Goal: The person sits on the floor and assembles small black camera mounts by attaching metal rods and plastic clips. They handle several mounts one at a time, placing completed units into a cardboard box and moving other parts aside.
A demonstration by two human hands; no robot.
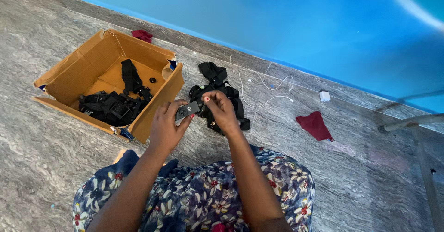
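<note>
Both hands hold one small black camera (187, 109) tight: the left hand (165, 129) wraps under it, the right hand (222, 109) pinches its end. It is just right of the cardboard box (159, 98), above black straps (231, 98).

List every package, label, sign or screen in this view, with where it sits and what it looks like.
Cardboard box: on the floor at left, open-topped, brown, rectangular, flaps splayed and torn at the corners, black straps inside.
Small dark device: held between the left hand and right hand, flat, grey-black, with a round part on its face; no lit screen can be made out.
No signs or readable labels show.
</note>
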